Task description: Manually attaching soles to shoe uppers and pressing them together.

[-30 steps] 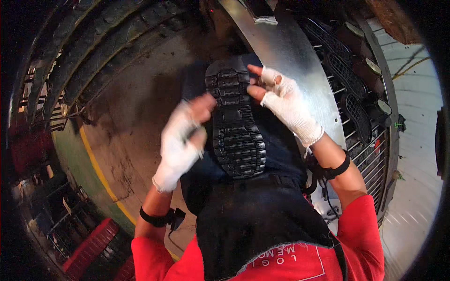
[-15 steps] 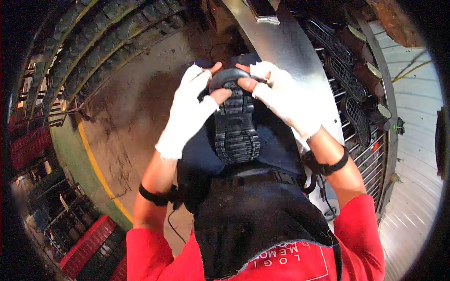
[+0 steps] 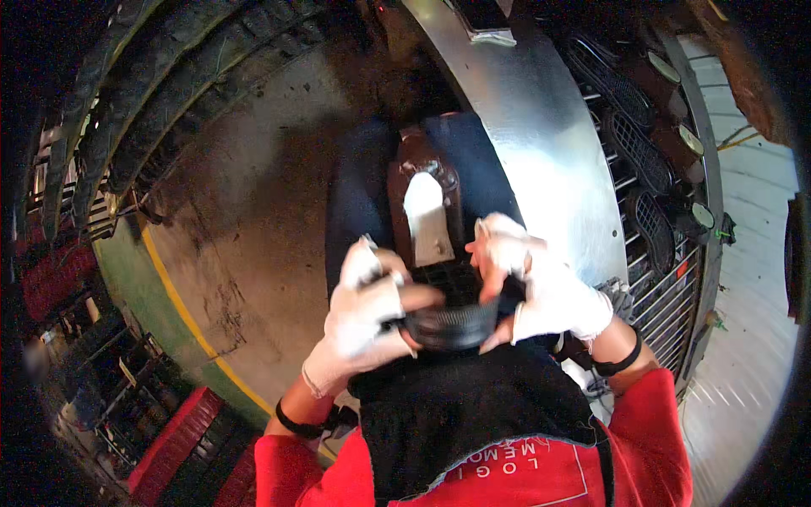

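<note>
Dim workshop around me, concrete floor [image 3: 270,169] to my left, bare metal desk [image 3: 549,127] to my right. Closest in: red shirt [image 3: 541,473] with white print, black apron [image 3: 473,397] over it, black bands on both wrists. Black sole [image 3: 452,329] is at my lap, ribbed end turned up just in front of the apron. Left fingers [image 3: 425,296] pinch that end on its left side, thumb below; right fingers [image 3: 488,286] do the same on its right. Some motion blur there, exact contact hard to read. Both sets narrow, holding the sole. White fingerless gloves [image 3: 359,317] on both. Grid-patterned inner face of the sole shows between them. Just beyond it, a brown shoe upper [image 3: 452,190] lies along my lap between the dark blue trouser legs [image 3: 359,198], cream insert [image 3: 427,220] facing up. Further right, past the desk, a metal-bar rack [image 3: 659,313] carries black soles and brown uppers with cream tops; corrugated wall [image 3: 752,270] behind. Off left: yellow line [image 3: 186,313] on the floor, red ribbed pieces [image 3: 173,439], dark loaded racks [image 3: 169,93] at upper left.
</note>
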Available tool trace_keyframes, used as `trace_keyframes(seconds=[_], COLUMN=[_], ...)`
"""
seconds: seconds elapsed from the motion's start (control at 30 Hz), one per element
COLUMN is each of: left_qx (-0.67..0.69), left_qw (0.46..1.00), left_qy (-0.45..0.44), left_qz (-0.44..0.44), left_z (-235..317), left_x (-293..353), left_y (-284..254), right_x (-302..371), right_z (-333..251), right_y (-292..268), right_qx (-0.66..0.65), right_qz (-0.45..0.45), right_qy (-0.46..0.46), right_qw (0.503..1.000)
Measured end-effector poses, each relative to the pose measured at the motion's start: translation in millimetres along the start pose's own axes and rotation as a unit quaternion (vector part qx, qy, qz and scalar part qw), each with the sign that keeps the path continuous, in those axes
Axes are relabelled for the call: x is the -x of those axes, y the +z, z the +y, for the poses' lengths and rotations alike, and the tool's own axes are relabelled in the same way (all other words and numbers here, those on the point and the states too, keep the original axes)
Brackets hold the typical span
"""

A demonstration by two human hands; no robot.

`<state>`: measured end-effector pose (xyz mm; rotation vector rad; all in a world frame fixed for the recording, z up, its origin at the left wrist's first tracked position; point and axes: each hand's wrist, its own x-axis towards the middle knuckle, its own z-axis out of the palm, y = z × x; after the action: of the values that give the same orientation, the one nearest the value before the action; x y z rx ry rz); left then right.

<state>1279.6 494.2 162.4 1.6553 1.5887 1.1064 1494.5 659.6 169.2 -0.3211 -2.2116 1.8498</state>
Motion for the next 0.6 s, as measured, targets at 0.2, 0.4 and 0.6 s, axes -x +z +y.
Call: trace_keyframes(seconds=[0.2,0.4,0.6], left_qx=[0.068,0.098,0.234], left_qw=[0.978,0.97,0.949], left_qy=[-0.173,-0.202,-0.204], left_qz=[0.092,0.096,0.053], left_z=[-18,-29,-52], left_x=[-50,-63,-80], left_y=[10,10,-1], right_x=[-28,-41,-75], right_z=[23,44,47], right_y=[11,0,-24], right_qx=[-0.194,-0.131,-0.15], right_qz=[0.204,0.191,0.166], right_qy=[0.178,0.168,0.16], right_qw=[0.943,0.958,0.961])
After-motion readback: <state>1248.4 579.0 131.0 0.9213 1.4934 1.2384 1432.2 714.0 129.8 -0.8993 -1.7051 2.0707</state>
